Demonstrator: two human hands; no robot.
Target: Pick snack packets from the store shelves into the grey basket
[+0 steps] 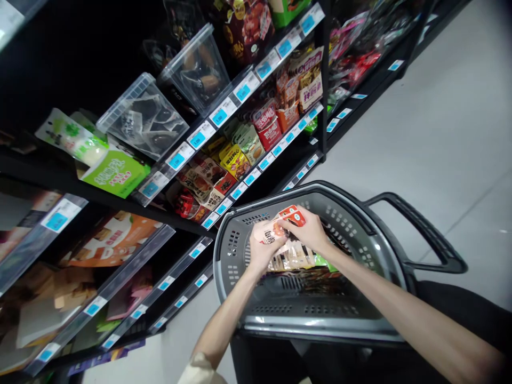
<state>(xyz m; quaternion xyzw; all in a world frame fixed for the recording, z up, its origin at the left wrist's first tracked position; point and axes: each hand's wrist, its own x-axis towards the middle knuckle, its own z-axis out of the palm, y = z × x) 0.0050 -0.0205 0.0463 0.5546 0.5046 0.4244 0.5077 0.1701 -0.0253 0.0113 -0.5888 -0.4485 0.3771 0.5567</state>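
Both my hands are inside a grey plastic shopping basket (pixel 360 320). My left hand (pixel 262 248) and my right hand (pixel 310 230) are closed together on a small red and white snack packet (pixel 285 220), held above the goods in the basket. Under the hands lie several more packets (pixel 298 256), beige, brown and green. The basket's dark handle (pixel 424 229) is folded out to the right.
Black store shelves (pixel 176 160) run along the left, full of snack packets, clear plastic bins (pixel 144 114) and blue price tags. A green box (pixel 114 173) sits on an upper shelf. Grey floor (pixel 440 122) stretches to the right.
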